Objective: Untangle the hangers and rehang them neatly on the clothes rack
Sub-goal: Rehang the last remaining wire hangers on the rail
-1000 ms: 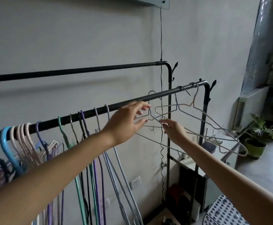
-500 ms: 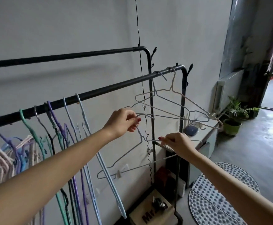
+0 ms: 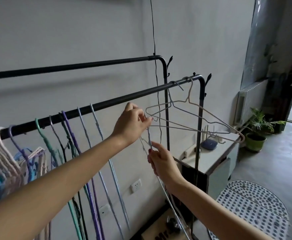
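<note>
Writing first: the brown box (image 3: 160,233) on the floor under the rack shows dark letters, "Mr" readable, the rest cut off by the frame edge. No other writing we can read.

Our left hand (image 3: 130,124) pinches the hook end of a thin wire hanger (image 3: 148,135) just below the front rail (image 3: 124,99). Our right hand (image 3: 162,163) is curled round the same hanger lower down. The hanger's long axis runs steeply, from the left hand down past the right wrist toward the floor; its hook points up toward the rail.

Two more wire hangers (image 3: 193,118) hang by their hooks at the right end of the front rail, near the bend, tilted, their wide ends reaching right toward the white counter (image 3: 218,158). Whether they touch the held hanger we cannot tell.

Left of our hands a row of coloured hangers (image 3: 69,135) hangs on the same rail, long axes slanting down and right. The back rail (image 3: 89,64) is bare where visible.
</note>
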